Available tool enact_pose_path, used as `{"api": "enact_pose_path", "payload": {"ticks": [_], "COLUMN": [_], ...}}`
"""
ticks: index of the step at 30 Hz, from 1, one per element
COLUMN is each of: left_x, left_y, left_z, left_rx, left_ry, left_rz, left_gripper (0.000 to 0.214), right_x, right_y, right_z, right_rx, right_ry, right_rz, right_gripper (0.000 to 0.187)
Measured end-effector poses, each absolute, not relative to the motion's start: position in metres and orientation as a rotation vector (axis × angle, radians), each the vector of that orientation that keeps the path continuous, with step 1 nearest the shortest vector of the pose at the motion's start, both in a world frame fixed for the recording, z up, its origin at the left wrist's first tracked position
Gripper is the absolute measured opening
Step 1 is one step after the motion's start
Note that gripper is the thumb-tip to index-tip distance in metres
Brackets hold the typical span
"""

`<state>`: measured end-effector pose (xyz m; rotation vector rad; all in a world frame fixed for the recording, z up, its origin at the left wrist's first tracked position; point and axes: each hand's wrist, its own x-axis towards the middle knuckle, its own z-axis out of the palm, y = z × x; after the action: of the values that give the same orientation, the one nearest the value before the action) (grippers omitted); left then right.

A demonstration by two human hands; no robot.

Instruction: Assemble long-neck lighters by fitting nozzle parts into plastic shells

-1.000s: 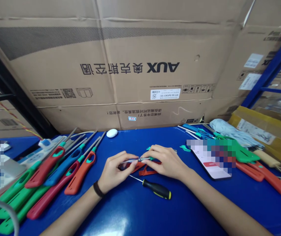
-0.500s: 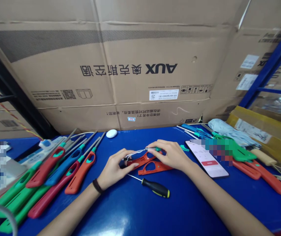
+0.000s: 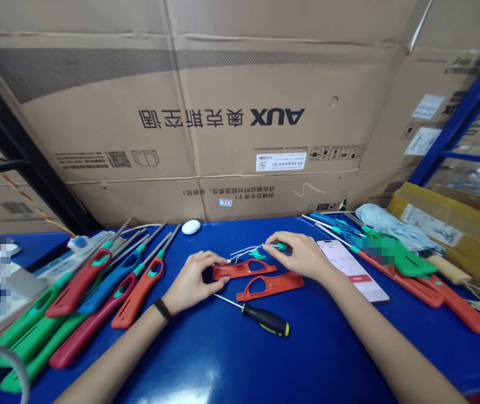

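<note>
My left hand (image 3: 192,280) grips the left end of one orange lighter casing half (image 3: 246,269), thumb on the near side and fingers on the far side. At its fingertips sits a small black-and-white part (image 3: 232,260) with thin wires (image 3: 248,251). The wires run toward my right hand (image 3: 296,253), which pinches a metal lighter tube (image 3: 267,245) with a green collar (image 3: 282,246). A green trigger piece (image 3: 258,255) lies just behind the held casing half. A second orange casing half (image 3: 271,285) rests in front, and nearer still is a black-and-yellow screwdriver (image 3: 267,321).
Several long lighters (image 3: 92,292) are piled on the left beside a white power strip (image 3: 55,269). To the right lie a phone (image 3: 355,272), more lighters (image 3: 416,280), a blue cloth (image 3: 395,224) and a yellow-taped box (image 3: 454,219). A white oval object (image 3: 191,226) sits at the back.
My right hand has moved right and away from the casing halves with the metal tube, spreading the wires out. The held casing half shifted slightly left, and the green trigger piece shows more clearly.
</note>
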<state>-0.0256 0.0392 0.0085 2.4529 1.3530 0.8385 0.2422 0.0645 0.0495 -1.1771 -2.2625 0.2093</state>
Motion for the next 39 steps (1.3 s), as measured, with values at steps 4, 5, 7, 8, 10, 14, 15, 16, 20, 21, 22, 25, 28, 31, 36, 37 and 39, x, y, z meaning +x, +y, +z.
{"api": "enact_pose_path", "payload": {"ticks": [4,5,7,8,10,14,15,16,20,21,22,25,28,31,36,37,39], "left_x": [-0.034,-0.035,-0.036,-0.036,-0.036,-0.035,-0.035,-0.035,-0.035,-0.035,-0.035,-0.034,-0.033,-0.031,-0.031,-0.031,-0.031], "left_y": [0.044,0.045,0.045,0.045,0.045,0.044,0.043,0.043,0.042,0.042,0.042,0.043,0.044,0.045,0.044,0.043,0.043], "left_z": [0.010,0.010,0.010,0.010,0.011,0.012,0.012,0.012,0.012,0.011,0.011,0.009,0.008,0.008,0.007,0.007,0.006], "left_rx": [2.441,2.436,2.432,2.434,2.440,2.436,2.433,2.432,2.436,2.435,2.432,2.419,2.428,2.451,2.462,2.460,2.454], "left_ry": [1.365,1.359,1.332,1.316,1.293,1.274,1.270,1.268,1.291,1.299,1.308,1.333,1.333,1.312,1.315,1.321,1.334], "left_rz": [0.822,0.821,0.819,0.818,0.818,0.812,0.807,0.802,0.789,0.782,0.778,0.783,0.797,0.777,0.766,0.769,0.772], "left_gripper": [0.024,0.025,0.027,0.027,0.029,0.029,0.029,0.028,0.029,0.029,0.029,0.030,0.030,0.030,0.028,0.029,0.031], "right_x": [0.245,0.246,0.245,0.245,0.245,0.245,0.245,0.245,0.245,0.245,0.245,0.245,0.244,0.243,0.246,0.247,0.249], "right_y": [0.067,0.068,0.068,0.068,0.068,0.069,0.069,0.069,0.070,0.071,0.071,0.072,0.071,0.071,0.072,0.072,0.071], "right_z": [0.048,0.048,0.047,0.047,0.046,0.044,0.044,0.043,0.042,0.041,0.041,0.039,0.037,0.036,0.039,0.039,0.039], "right_rx": [-1.252,-1.262,-1.271,-1.272,-1.272,-1.285,-1.289,-1.292,-1.287,-1.281,-1.277,-1.261,-1.247,-1.221,-1.178,-1.178,-1.191], "right_ry": [-2.269,-2.265,-2.262,-2.264,-2.274,-2.273,-2.268,-2.264,-2.264,-2.265,-2.265,-2.264,-2.276,-2.306,-2.365,-2.377,-2.406], "right_rz": [0.207,0.204,0.204,0.208,0.223,0.239,0.243,0.247,0.260,0.263,0.265,0.267,0.249,0.236,0.282,0.289,0.289], "right_gripper": [0.022,0.022,0.023,0.023,0.023,0.021,0.021,0.021,0.021,0.021,0.021,0.023,0.021,0.018,0.015,0.014,0.012]}}
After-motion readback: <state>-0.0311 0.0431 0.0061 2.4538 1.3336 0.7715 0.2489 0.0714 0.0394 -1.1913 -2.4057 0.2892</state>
